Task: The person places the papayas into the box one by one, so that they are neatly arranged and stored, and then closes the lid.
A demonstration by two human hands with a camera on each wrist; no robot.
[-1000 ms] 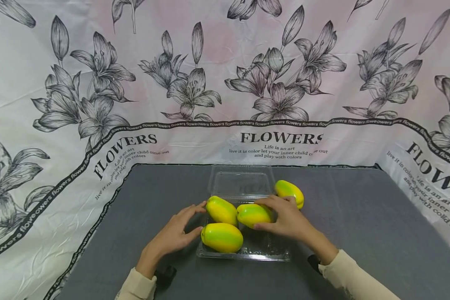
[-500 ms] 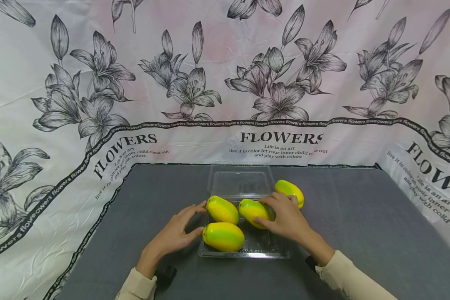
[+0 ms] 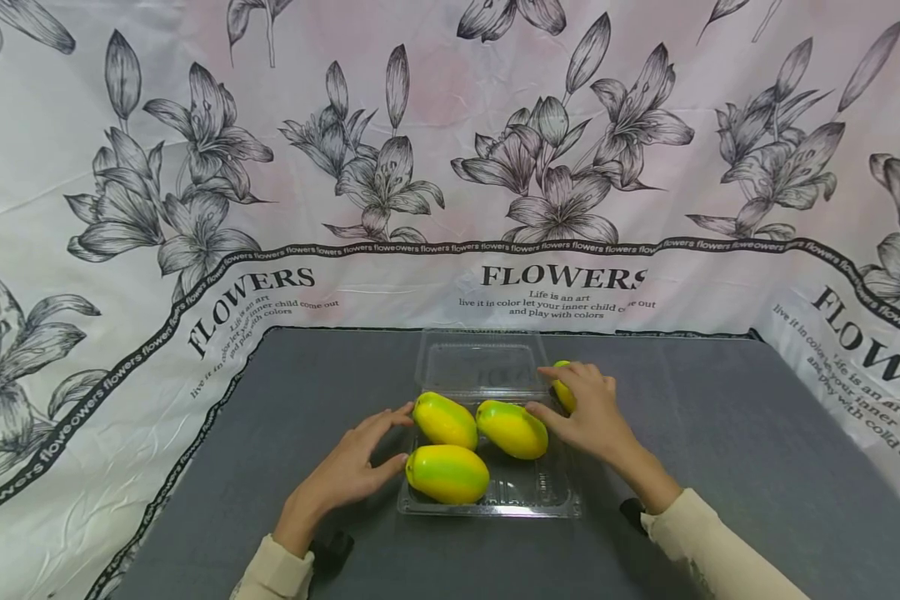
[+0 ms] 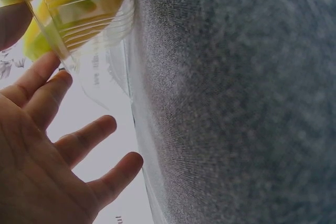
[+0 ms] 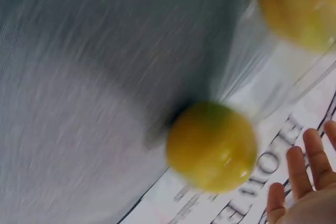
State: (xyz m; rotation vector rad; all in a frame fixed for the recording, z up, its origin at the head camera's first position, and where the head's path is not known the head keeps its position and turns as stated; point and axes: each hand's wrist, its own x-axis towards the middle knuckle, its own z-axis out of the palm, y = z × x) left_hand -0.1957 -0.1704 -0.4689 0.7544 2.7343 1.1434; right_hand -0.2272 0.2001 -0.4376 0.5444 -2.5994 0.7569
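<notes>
Reaching over the loose mango point(image 3: 562, 390) on the desk point(image 3: 720, 433) beside the clear tray point(image 3: 528, 492), the right hand point(image 3: 588, 412) stayed spread, gripping nothing; the left hand point(image 3: 348, 467) rested open-fingered against the tray's mangoes point(image 3: 446, 472).

Clear glossy plastic tray point(image 3: 562, 500), matt grey felt tabletop point(image 3: 720, 433)

Grey felt table point(image 3: 720, 433), floral "FLOWERS" cloth backdrop point(image 3: 450, 150)

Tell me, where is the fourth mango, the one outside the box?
In the head view, the fourth mango lies on the grey table, right of the clear box, under the right hand.
</notes>
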